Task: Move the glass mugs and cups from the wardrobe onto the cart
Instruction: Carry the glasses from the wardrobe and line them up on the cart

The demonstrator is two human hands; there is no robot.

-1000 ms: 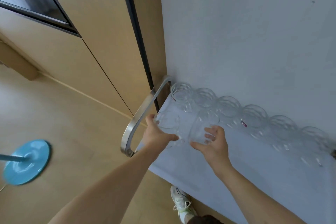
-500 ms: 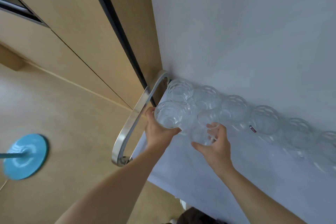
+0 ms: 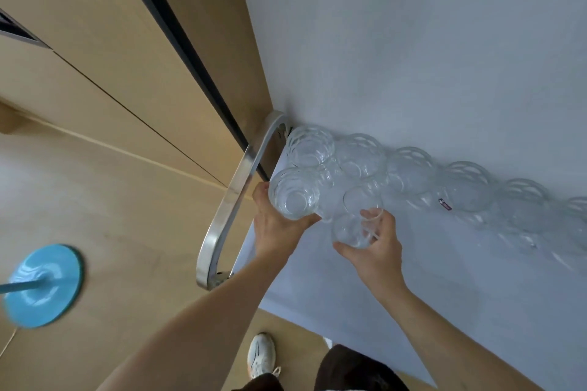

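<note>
Since the earlier frames the left hand [image 3: 279, 225] has carried its glass cup [image 3: 293, 197] up and toward the cart's handle end, so it now sits just in front of the first glass of the back row, and the view has swung closer over the cart. The right hand [image 3: 374, 247] has stayed low with its own glass [image 3: 354, 230], a little nearer the person than the left one.

The left hand's grip is wrapped round the lower wall of the glass cup, thumb on the near side. The cup is clear, with a ribbed, patterned wall and a round open mouth facing the camera. The right hand's grip is narrow, thumb and fingers curled round a smaller clear glass whose rim shows between the fingertips; whether its base touches the cart cannot be told.

Both glasses are over the cart top [image 3: 413, 311], a pale grey-blue surface, near its left end beside the curved metal handle [image 3: 235, 197]. Along the far edge, against the wall, a row of glasses [image 3: 409, 170] stands side by side, touching; one bears a small red label [image 3: 444, 204].

On the wooden floor [image 3: 111, 200] to the left lies a blue round base [image 3: 43, 284] with a pole. A white shoe [image 3: 260, 355] shows below.
</note>
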